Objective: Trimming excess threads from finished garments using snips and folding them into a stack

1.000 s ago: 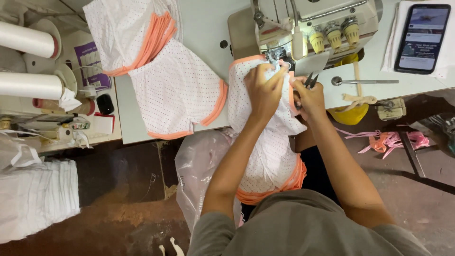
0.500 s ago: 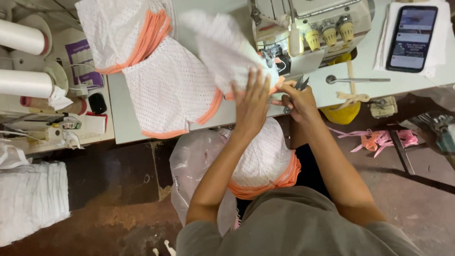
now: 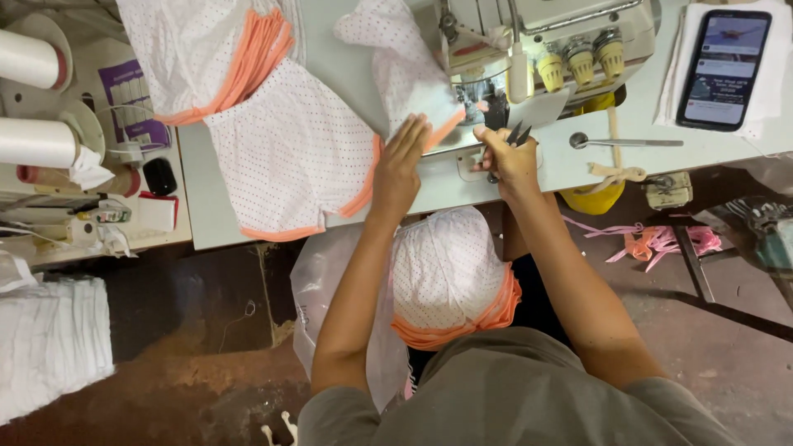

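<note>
My left hand point(image 3: 401, 165) lies flat, fingers together, on a white dotted garment piece with orange trim point(image 3: 405, 83) on the sewing table point(image 3: 330, 49), pressing its near edge. My right hand point(image 3: 508, 157) is closed on small dark snips point(image 3: 514, 136) right in front of the sewing machine point(image 3: 529, 41), beside the garment's orange hem. On my lap rests a stack of the same dotted pieces point(image 3: 450, 281) in a clear plastic bag point(image 3: 322, 289).
A pile of sewn dotted pieces point(image 3: 273, 140) hangs over the table's left edge. A phone point(image 3: 723, 66) lies on a white cloth at right. Thread cones point(image 3: 33, 140) and small items fill a shelf at left. Folded white fabric point(image 3: 49, 347) and pink scraps point(image 3: 661, 239) lie on the floor.
The garment piece went from under my hands at the machine up and onto the table to the left. My left hand has flattened on it; my right hand stays at the machine with the snips.
</note>
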